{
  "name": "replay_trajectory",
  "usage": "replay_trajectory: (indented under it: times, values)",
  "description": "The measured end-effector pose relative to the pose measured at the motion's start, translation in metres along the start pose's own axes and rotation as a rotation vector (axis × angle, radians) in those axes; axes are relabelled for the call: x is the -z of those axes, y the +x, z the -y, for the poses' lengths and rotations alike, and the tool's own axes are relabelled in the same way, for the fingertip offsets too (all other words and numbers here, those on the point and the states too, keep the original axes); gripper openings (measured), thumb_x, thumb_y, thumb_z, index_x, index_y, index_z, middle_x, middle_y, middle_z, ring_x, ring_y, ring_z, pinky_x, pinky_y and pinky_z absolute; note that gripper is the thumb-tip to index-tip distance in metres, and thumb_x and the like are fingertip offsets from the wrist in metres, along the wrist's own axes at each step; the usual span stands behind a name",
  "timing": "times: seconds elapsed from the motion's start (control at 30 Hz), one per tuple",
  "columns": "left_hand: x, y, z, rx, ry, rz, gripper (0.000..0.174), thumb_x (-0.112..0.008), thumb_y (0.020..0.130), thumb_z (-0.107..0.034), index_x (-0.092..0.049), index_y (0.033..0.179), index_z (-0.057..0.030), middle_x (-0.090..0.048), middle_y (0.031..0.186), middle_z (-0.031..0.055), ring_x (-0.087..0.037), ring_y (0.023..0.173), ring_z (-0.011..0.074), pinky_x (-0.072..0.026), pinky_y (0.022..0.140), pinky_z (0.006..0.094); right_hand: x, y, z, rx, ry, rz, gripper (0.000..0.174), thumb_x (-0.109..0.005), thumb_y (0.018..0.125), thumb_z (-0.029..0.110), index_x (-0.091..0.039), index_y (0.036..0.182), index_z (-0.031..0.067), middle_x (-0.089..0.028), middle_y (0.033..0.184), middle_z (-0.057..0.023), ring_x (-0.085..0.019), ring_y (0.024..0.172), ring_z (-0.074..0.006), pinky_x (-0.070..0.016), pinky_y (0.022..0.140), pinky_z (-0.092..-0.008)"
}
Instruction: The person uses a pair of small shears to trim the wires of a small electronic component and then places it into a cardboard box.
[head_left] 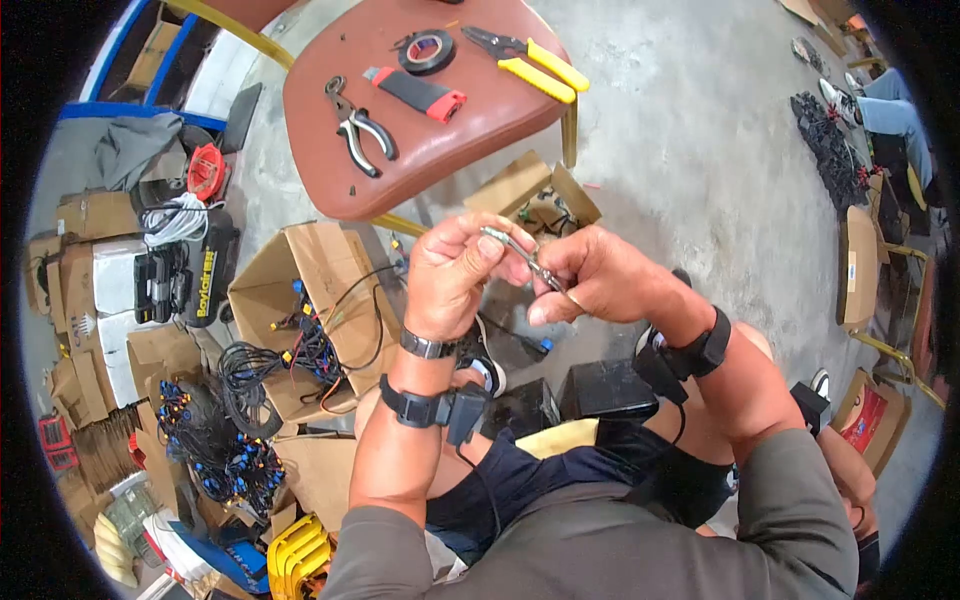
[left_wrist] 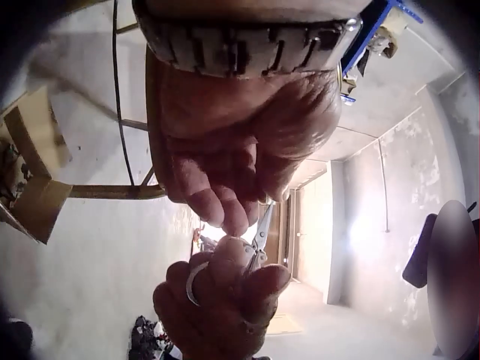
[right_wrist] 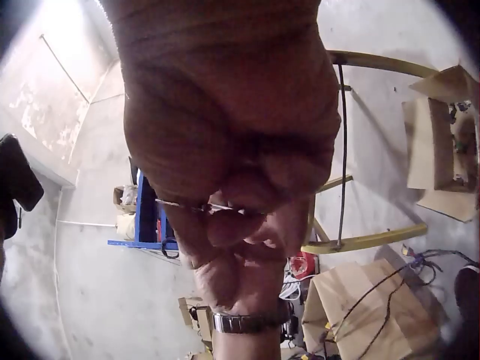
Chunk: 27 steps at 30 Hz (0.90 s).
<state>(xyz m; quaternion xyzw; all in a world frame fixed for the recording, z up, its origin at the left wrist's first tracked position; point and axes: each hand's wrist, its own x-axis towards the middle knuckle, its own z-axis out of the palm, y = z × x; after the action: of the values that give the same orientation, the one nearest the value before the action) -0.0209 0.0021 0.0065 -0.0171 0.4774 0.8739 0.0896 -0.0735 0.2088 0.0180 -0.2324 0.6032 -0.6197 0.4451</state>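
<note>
Both hands meet around a small silver scissor-like tool [head_left: 532, 262] in front of the body. In the left wrist view its slim tapered blades [left_wrist: 264, 229] and pivot point up from the right hand [left_wrist: 221, 300]. The right hand [head_left: 600, 272] grips the tool's lower part with thumb and curled fingers, which partly hide it. The left hand [head_left: 455, 270], with a metal-band watch at its wrist, pinches the tip end between thumb and fingers. In the right wrist view the right palm [right_wrist: 232, 112] covers most of the tool, leaving a thin metal strip.
On the reddish-brown chair seat [head_left: 330, 110] lie pliers [head_left: 352, 125], a utility knife [head_left: 415, 95], black tape [head_left: 426, 50] and yellow-handled snips [head_left: 530, 62]. Open cartons [head_left: 350, 265] stand below. Tangled cables [head_left: 215, 450] are at left. Another person's legs [head_left: 895, 125] show at far right.
</note>
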Motion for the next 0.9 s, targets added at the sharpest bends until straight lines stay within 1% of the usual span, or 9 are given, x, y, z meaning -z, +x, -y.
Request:
replay_trajectory:
  times: [0.13,0.23,0.33,0.43,0.53,0.57,0.67,0.77,0.9]
  values:
    - [-0.009,-0.002,0.0,0.002,-0.024,-0.083,0.026,-0.067,0.092,-0.02,-0.065,0.109,-0.0002,-0.068,0.101,0.0164,-0.066,0.075,0.0222,-0.0575,0.067,0.0326,-0.001,0.0,0.006,0.019,-0.068,-0.047,0.031,-0.083,0.078,0.022,-0.059,0.071,0.0037,-0.054,0.062,0.0042,-0.046,0.061,-0.0048,-0.0385,0.054,-0.0256]
    - [-0.006,-0.002,0.001,-0.045,-0.009,-0.062,0.025,-0.066,0.093,-0.02,-0.065,0.108,0.001,-0.067,0.101,0.016,-0.066,0.074,0.0218,-0.0568,0.066,0.0325,-0.002,0.002,0.0,0.01,-0.045,-0.046,0.03,-0.083,0.078,0.023,-0.06,0.073,0.0035,-0.056,0.062,0.0036,-0.048,0.061,-0.0049,-0.0396,0.055,-0.0259]
    - [-0.004,-0.004,0.002,-0.072,0.103,-0.064,0.025,-0.065,0.094,-0.02,-0.066,0.106,0.0022,-0.067,0.101,0.016,-0.066,0.074,0.0212,-0.056,0.065,0.0323,-0.001,0.001,0.004,0.034,-0.118,-0.058,0.027,-0.082,0.079,0.021,-0.062,0.076,0.0033,-0.056,0.063,0.0035,-0.048,0.061,-0.0048,-0.0399,0.055,-0.0254]
    - [-0.005,-0.005,0.002,-0.052,0.068,-0.083,0.026,-0.063,0.095,-0.021,-0.064,0.107,0.0031,-0.066,0.101,0.016,-0.066,0.072,0.0211,-0.0553,0.064,0.0321,0.0,0.002,0.002,0.049,-0.189,-0.042,0.026,-0.081,0.08,0.021,-0.063,0.079,0.0026,-0.056,0.063,0.0048,-0.047,0.062,-0.0039,-0.0399,0.055,-0.0254]
    - [-0.015,-0.005,-0.001,-0.021,-0.051,-0.096,0.023,-0.06,0.097,-0.017,-0.065,0.102,0.0053,-0.068,0.091,0.0123,-0.064,0.069,0.0175,-0.0532,0.063,0.0289,-0.003,-0.001,0.009,-0.047,-0.019,-0.025,0.026,-0.082,0.079,0.021,-0.064,0.078,0.0021,-0.055,0.064,0.0067,-0.046,0.064,-0.0032,-0.04,0.057,-0.0252]
    - [-0.015,-0.005,-0.001,-0.024,-0.045,-0.081,0.025,-0.059,0.098,-0.019,-0.064,0.102,0.0052,-0.068,0.093,0.0134,-0.065,0.069,0.0183,-0.0538,0.063,0.0288,-0.005,-0.001,0.008,-0.006,0.013,-0.049,0.025,-0.082,0.078,0.02,-0.065,0.079,0.0026,-0.054,0.065,0.0075,-0.045,0.066,-0.0028,-0.0396,0.057,-0.0249]
    - [-0.018,-0.006,0.0,-0.009,-0.121,-0.068,0.026,-0.059,0.098,-0.02,-0.064,0.102,0.005,-0.068,0.094,0.014,-0.065,0.069,0.019,-0.0543,0.062,0.0286,-0.003,-0.001,0.005,0.045,-0.046,-0.028,0.025,-0.083,0.078,0.02,-0.064,0.078,0.0027,-0.052,0.066,0.0074,-0.044,0.066,-0.0029,-0.038,0.057,-0.0238]
    - [-0.019,-0.006,0.003,-0.02,-0.161,-0.077,0.028,-0.059,0.097,-0.023,-0.063,0.101,0.005,-0.067,0.094,0.0149,-0.065,0.068,0.0189,-0.0544,0.062,0.0283,-0.001,0.0,0.002,0.026,-0.064,-0.017,0.027,-0.083,0.078,0.021,-0.064,0.077,0.0031,-0.051,0.066,0.0074,-0.043,0.065,-0.0032,-0.0367,0.056,-0.0233]
    - [-0.022,-0.009,0.006,-0.012,-0.187,-0.098,0.029,-0.06,0.097,-0.024,-0.063,0.1,0.005,-0.067,0.092,0.0145,-0.064,0.067,0.0181,-0.0537,0.061,0.0279,-0.004,0.001,-0.003,0.051,0.083,-0.003,0.027,-0.084,0.078,0.022,-0.064,0.075,0.004,-0.051,0.064,0.0077,-0.043,0.064,-0.0028,-0.0363,0.056,-0.0231]
